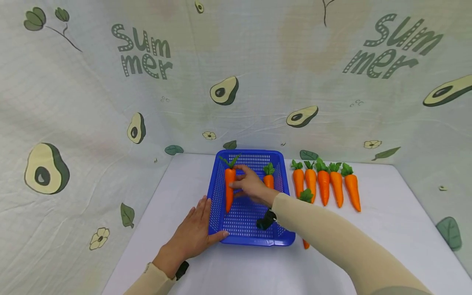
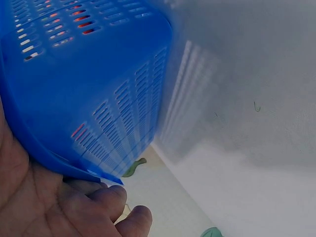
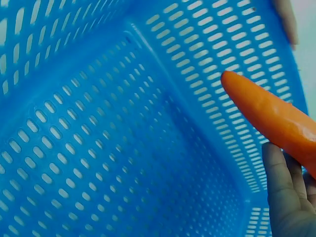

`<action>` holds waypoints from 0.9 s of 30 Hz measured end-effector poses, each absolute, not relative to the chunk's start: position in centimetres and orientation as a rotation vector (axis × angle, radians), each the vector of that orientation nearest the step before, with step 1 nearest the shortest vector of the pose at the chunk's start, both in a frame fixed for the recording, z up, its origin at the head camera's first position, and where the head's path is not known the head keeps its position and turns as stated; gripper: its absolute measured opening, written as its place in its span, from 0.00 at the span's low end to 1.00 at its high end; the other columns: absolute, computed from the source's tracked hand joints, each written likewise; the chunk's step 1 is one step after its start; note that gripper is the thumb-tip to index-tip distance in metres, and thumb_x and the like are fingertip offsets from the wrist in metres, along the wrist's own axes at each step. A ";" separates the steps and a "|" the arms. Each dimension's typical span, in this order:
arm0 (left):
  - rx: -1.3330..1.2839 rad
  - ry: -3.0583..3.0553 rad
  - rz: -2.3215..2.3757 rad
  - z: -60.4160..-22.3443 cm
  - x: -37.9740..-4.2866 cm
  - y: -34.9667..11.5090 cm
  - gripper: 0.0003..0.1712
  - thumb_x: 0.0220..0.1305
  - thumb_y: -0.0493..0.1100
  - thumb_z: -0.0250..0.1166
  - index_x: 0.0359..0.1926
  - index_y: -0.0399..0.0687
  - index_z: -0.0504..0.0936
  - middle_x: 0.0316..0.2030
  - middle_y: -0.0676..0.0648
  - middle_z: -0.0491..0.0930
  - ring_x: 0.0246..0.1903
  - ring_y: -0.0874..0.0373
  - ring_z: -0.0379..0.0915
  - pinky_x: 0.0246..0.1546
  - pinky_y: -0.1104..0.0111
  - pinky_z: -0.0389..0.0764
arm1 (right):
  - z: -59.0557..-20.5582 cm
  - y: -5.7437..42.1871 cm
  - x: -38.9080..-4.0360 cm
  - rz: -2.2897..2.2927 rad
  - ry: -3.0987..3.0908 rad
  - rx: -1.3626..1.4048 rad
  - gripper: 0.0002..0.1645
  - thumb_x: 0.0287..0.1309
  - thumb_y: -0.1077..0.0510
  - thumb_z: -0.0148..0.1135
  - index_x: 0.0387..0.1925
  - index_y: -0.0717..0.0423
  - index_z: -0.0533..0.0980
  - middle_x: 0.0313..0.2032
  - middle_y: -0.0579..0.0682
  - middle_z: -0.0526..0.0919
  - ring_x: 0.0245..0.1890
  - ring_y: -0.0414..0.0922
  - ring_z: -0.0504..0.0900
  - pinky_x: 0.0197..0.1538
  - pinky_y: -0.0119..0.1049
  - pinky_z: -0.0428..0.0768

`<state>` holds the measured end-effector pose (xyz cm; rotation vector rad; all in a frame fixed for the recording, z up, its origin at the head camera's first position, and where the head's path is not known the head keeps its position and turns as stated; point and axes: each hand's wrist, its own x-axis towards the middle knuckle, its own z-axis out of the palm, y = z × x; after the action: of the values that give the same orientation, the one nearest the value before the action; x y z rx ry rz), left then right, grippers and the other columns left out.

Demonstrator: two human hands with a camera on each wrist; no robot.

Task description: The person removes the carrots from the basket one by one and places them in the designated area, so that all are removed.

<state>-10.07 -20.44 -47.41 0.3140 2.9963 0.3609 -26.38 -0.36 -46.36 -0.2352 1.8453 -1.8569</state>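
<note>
My right hand (image 1: pixel 250 184) pinches an orange toy carrot (image 1: pixel 229 186) with green leaves, over the left side of a blue perforated plastic basket (image 1: pixel 254 242). In the right wrist view, the carrot (image 3: pixel 266 108) points its tapered end toward the basket's side wall, with my right fingers (image 3: pixel 279 170) against it. My left hand (image 1: pixel 193 229) rests along the basket's left rim, its fingers fairly straight and the thumb over the front corner. From the left wrist view, that palm (image 2: pixel 39 202) lies against the rim. Another carrot (image 1: pixel 268 180) lies in the basket's right side, partly covered by my right arm.
Several carrots (image 1: pixel 323 186) lie in a row on the white table (image 1: pixel 376 229), right of the basket. One more carrot (image 1: pixel 306 243) is mostly hidden under my right sleeve. A printed cloth (image 1: pixel 258 73) with avocados hangs behind the table and at its sides.
</note>
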 end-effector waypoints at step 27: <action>0.298 2.989 0.353 -47.5 -10.3 -20.4 0.71 0.63 0.85 0.52 0.84 0.35 0.45 0.84 0.34 0.43 0.84 0.38 0.42 0.80 0.42 0.54 | -43.8 5.0 -25.8 -1.834 1.942 -0.302 0.40 0.70 0.68 0.65 0.77 0.49 0.62 0.66 0.69 0.74 0.55 0.60 0.86 0.54 0.62 0.87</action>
<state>-10.27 -20.39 -47.47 0.2983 2.9891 0.3531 -25.79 5.03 -43.80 -0.3022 1.9416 -1.8337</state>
